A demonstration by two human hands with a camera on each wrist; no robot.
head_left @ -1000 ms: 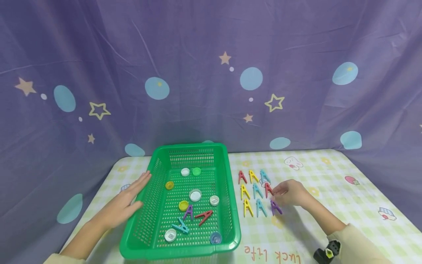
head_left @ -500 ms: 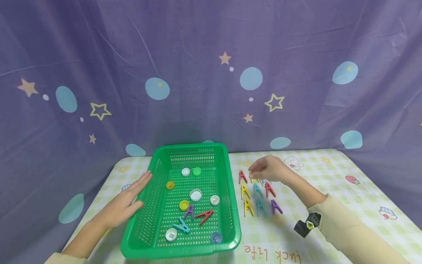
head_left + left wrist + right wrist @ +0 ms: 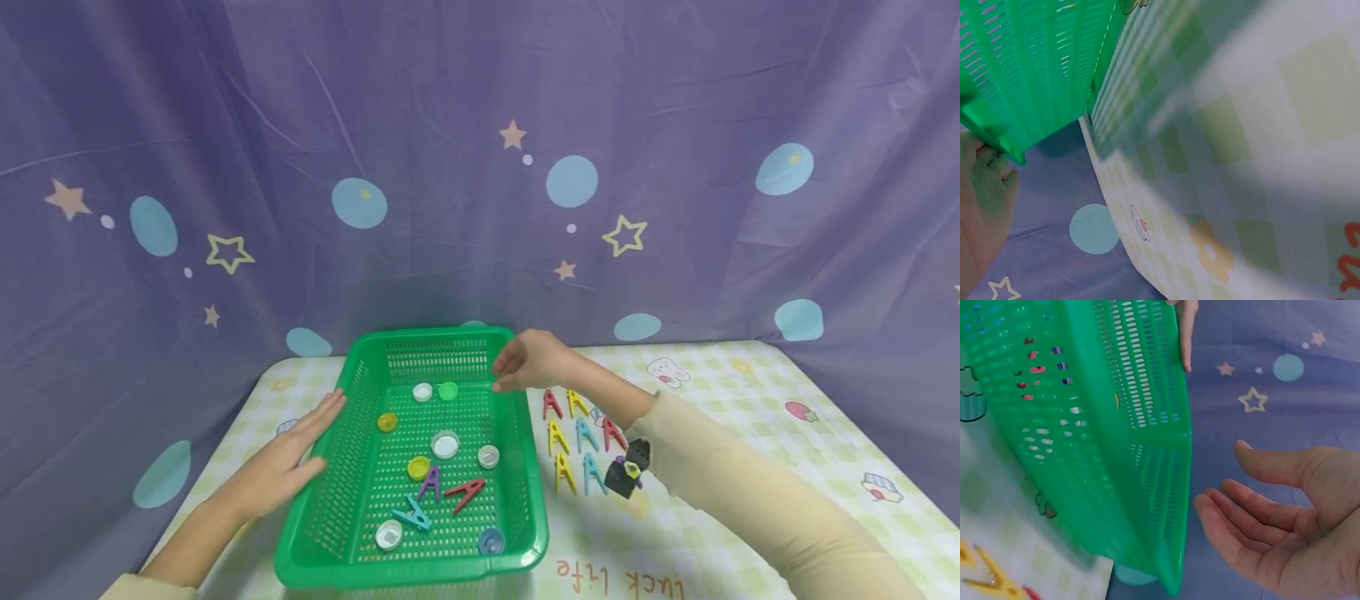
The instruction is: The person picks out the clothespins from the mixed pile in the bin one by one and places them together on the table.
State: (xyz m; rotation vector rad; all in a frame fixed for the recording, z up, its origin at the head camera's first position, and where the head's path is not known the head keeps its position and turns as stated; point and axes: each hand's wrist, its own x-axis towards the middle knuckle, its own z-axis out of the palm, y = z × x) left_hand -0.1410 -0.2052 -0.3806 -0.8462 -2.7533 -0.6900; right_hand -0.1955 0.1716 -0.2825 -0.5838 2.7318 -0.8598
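My left hand [image 3: 281, 471] rests on the left rim of a green plastic basket [image 3: 412, 571], fingers straight; the left wrist view shows its fingertips at the rim. My right hand [image 3: 531, 360] is over the basket's back right corner. In the right wrist view its fingers are loosely bent, the thumb is apart, and nothing is held. Inside the basket lie a purple clothespin [image 3: 430, 483], a red clothespin [image 3: 467, 493], a blue clothespin [image 3: 412, 514] and several bottle caps, among them a green cap [image 3: 447, 391] and a yellow cap [image 3: 418, 468].
Right of the basket, clothespins lie in rows, including a red clothespin [image 3: 552, 404], a yellow clothespin [image 3: 565, 474] and a blue clothespin [image 3: 595, 474]. My right forearm and wrist camera [image 3: 628, 471] cover part of them. A purple curtain [image 3: 465, 275] hangs behind the checked tablecloth [image 3: 720, 433].
My right hand has moved left from beside the clothespin rows, over the back row, to the basket's back right corner. The left hand and the basket's contents look unchanged.
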